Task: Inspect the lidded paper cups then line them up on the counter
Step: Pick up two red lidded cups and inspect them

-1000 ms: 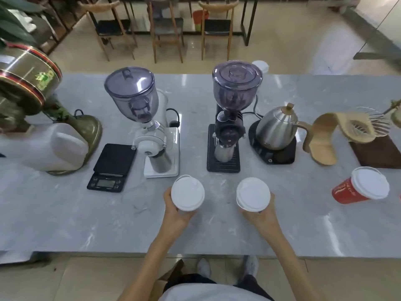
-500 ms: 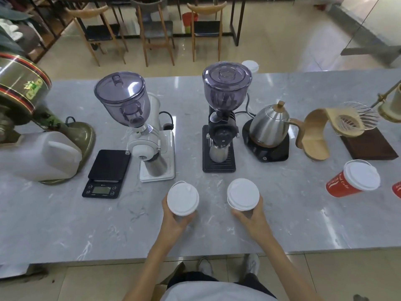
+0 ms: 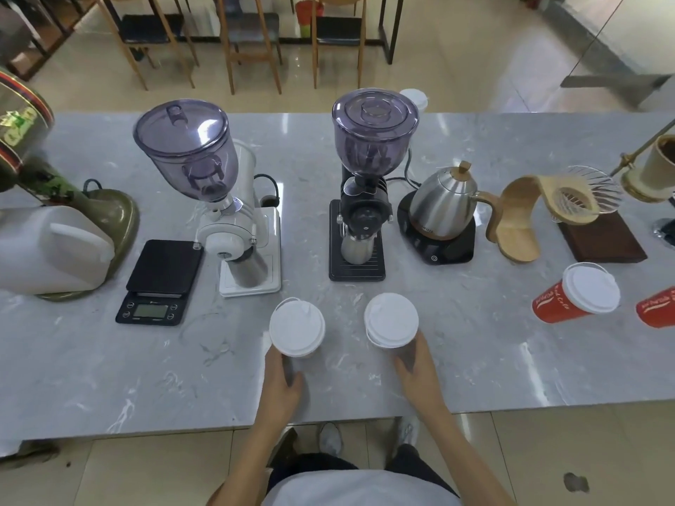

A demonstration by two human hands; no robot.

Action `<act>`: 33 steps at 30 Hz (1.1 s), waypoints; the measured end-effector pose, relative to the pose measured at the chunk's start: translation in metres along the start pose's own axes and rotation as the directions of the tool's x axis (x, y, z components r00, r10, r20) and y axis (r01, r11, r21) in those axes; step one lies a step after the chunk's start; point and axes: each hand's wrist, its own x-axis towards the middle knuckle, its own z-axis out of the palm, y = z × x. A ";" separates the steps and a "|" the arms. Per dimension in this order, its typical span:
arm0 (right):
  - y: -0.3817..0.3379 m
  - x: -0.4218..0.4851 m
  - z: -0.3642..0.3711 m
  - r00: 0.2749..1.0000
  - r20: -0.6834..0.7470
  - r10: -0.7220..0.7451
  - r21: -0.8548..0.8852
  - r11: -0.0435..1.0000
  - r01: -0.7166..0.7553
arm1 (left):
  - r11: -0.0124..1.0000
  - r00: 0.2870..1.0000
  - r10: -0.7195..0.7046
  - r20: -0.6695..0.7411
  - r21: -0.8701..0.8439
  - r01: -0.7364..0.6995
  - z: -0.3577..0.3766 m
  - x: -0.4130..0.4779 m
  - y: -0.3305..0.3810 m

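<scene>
Head view, lower centre | left hand [image 3: 283, 374] wraps left cup [image 3: 297, 327] from below, forearm angled up | right hand [image 3: 416, 363] grips right cup [image 3: 391, 320] likewise | both cups upright on counter [image 3: 109, 359] | red cup [image 3: 575, 298] at right edge.

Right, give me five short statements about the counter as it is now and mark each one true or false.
1. Each hand holds a white-lidded cup: left hand on the left cup, right hand on the right cup. True.
2. The digital scale sits right of the black grinder. False: it is left of the white grinder.
3. The steel kettle stands on a black base. True.
4. The red cup at the right has no lid. False: it wears a white lid.
5. The two held cups touch each other. False: bare counter shows between them.
</scene>
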 end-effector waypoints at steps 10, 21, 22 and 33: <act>0.031 -0.049 -0.077 0.979 -0.074 0.189 0.049 0.981 -0.186 | 0.990 0.939 -0.074 -0.335 0.090 0.110 0.021 -0.047 0.003; 0.054 -0.056 -0.194 0.952 -0.172 0.252 0.074 0.967 -0.243 | 0.959 0.907 0.194 0.373 0.121 -0.255 0.145 -0.046 0.100; 0.052 -0.049 -0.207 0.958 -0.165 0.234 0.060 0.972 -0.227 | 0.963 0.902 0.193 0.385 0.102 -0.250 0.161 -0.041 0.113; 0.091 0.025 -0.421 0.924 -0.337 0.181 -0.058 0.975 -0.212 | 0.966 0.924 0.255 0.284 -0.044 -0.253 0.360 0.008 0.206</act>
